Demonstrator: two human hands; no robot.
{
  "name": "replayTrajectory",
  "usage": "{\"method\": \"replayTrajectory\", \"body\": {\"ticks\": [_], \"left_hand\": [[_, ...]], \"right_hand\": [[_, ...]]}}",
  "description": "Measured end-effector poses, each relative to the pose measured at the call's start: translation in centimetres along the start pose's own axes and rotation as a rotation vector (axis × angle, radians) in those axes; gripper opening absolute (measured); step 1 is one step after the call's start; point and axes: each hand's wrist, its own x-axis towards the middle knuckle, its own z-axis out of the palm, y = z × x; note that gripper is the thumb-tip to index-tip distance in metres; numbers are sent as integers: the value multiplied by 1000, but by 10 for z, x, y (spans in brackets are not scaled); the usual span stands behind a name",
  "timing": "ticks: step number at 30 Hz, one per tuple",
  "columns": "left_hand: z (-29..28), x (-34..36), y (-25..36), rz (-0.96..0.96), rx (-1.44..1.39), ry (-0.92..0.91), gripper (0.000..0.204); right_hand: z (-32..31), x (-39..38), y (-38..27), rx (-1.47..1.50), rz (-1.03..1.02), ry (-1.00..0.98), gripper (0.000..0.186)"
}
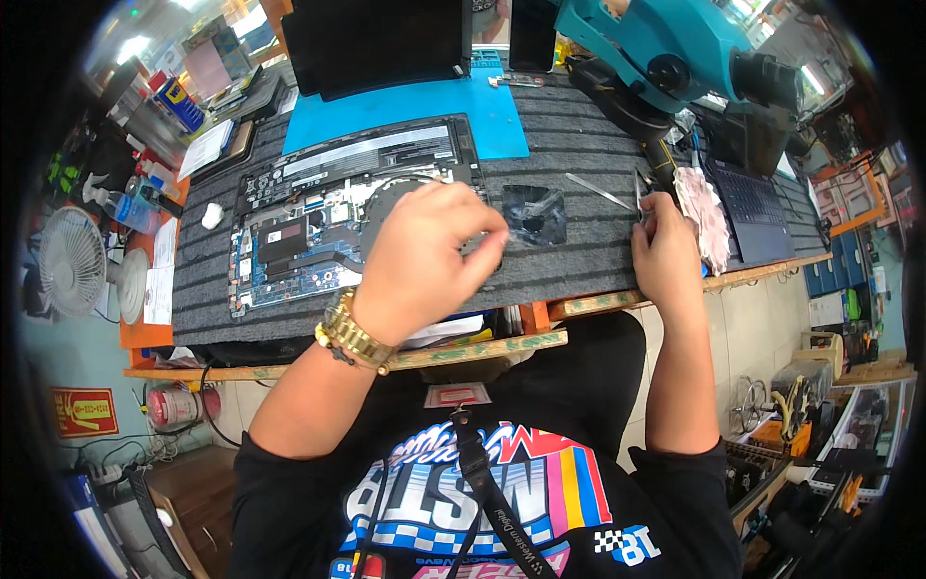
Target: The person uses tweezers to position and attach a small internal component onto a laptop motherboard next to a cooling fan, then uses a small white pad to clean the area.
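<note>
Opened laptop (333,234): on the grey striped mat (569,145), partly beneath the left hand (434,241), board and battery facing up.
Left hand: above the laptop's right part, fingers curled narrow, thumb drawn in; cannot tell whether it grips anything.
Right hand (667,253): at the mat's right, fingers closed on a slim tool (638,190).
Between the hands: dark square piece (533,214), thin metal strip (598,191).
Right of right hand: pink cloth (704,217).
Farther back: blue mat (497,121), teal microscope (666,39).
</note>
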Motion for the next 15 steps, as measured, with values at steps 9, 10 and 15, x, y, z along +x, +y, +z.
{"method": "replayTrajectory", "body": {"ticks": [9,10,15], "left_hand": [[38,-9,19,127,324,-167,16],[34,-8,21,114,307,-184,20],[12,-1,26,78,325,-247,36]], "right_hand": [[-1,0,13,75,38,2,22],[-2,0,15,79,45,0,22],[-11,-3,27,327,14,14,21]]}}
